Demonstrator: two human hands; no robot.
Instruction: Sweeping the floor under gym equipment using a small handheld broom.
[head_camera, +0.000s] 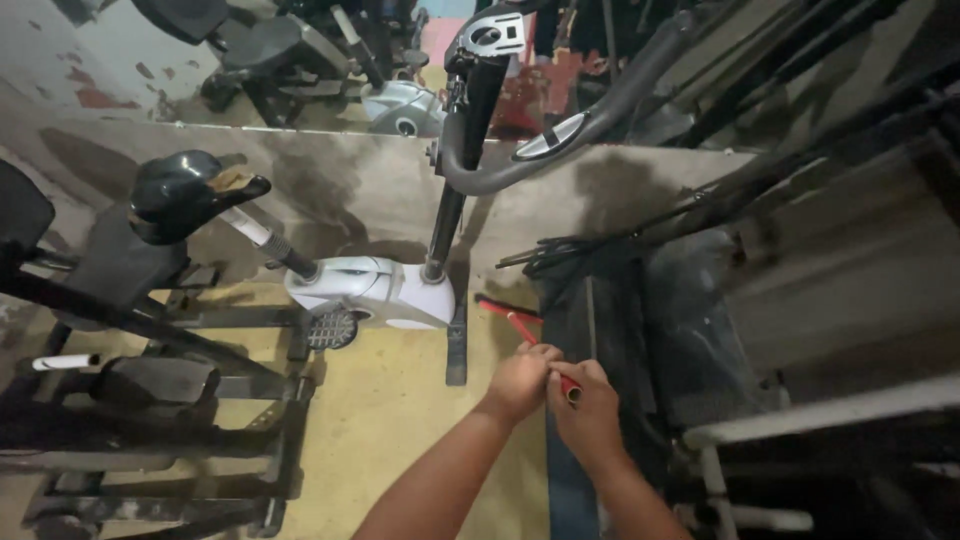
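Both my hands meet low in the middle of the head view. My left hand (520, 382) is closed around the handle of a red tool (522, 328), a long thin one whose far end points up-left toward the floor. My right hand (590, 410) grips the near end of the same tool, where a round red tip shows between the fingers. The tool's far tip lies close to the base of a white exercise bike (375, 290). Both forearms come up from the bottom edge.
The white bike has a black post and curved handlebar (560, 140). A black saddle (185, 195) and dark machine frames (150, 400) stand at left. Black rods and frames (700, 210) crowd the right. Yellowish floor (390, 410) lies in front; a wall mirror (300, 60) behind.
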